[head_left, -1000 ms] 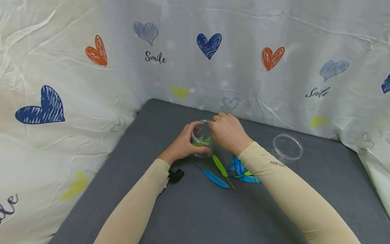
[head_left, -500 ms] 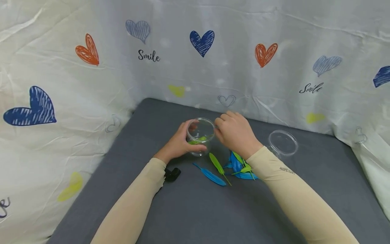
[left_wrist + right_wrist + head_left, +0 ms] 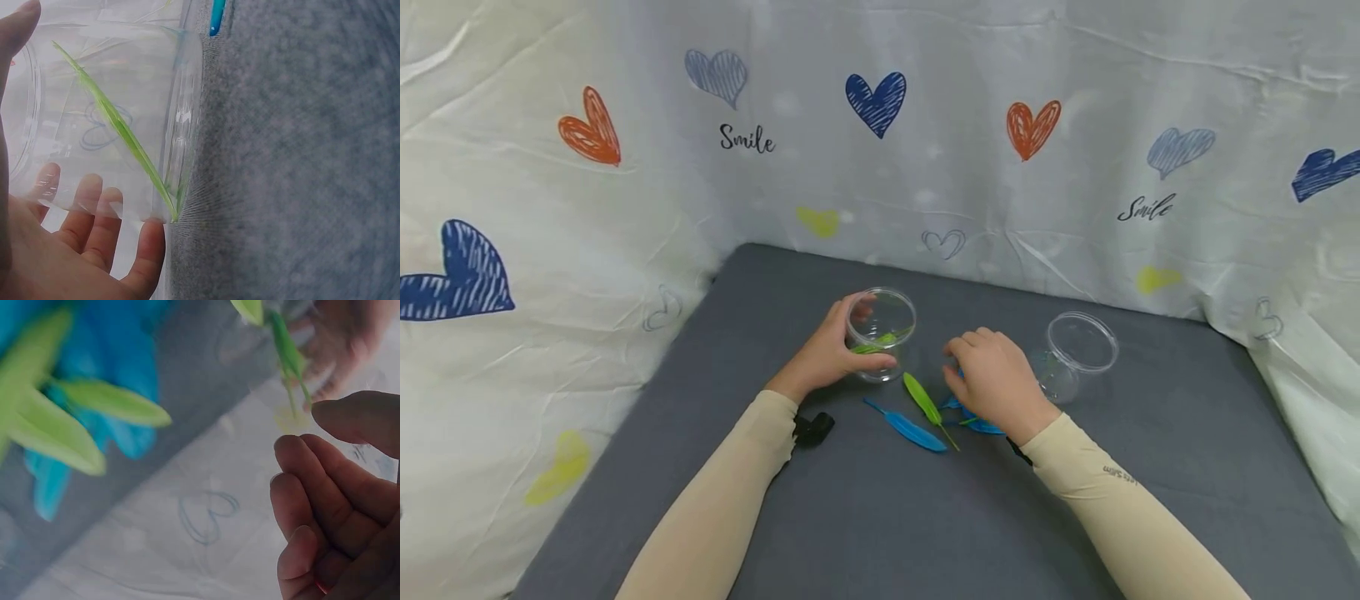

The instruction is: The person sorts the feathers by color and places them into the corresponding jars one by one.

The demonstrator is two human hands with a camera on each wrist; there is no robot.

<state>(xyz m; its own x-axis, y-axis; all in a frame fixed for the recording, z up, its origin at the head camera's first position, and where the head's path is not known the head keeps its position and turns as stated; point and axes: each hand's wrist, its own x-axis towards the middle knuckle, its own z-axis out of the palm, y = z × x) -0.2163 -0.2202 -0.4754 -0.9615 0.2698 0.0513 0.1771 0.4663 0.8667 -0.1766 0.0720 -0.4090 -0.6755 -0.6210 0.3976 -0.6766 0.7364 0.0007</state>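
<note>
Head view, ctr of frame: a clear jar (image 3: 901, 354) is gripped by the L hand (image 3: 831, 352); its thumb is laid along the near side, and in the L wrist view its fingers (image 3: 87, 203) are wrapped round the wall. The R hand (image 3: 992, 379) is released, its fingers loosely bent w/ a gap left btwn thumb & index. Inside the jar a slim green feather (image 3: 119, 128) is seen slanted, one end at the base. Just below the jar, a loose green feather (image 3: 921, 397) & a blue feather (image 3: 912, 431) are laid on the grey worktop (image 3: 970, 533). A blue/green feather pile (image 3: 134, 375) is shown blurred, upper left of R wrist frame; in head view it's partly hidden by the R hand. Right of ctr, a second clear container (image 3: 1063, 375) is placed. Beige sleeves (image 3: 730, 492) are worn. Upper half is filled by a heart-printed curtain (image 3: 955, 183).
</note>
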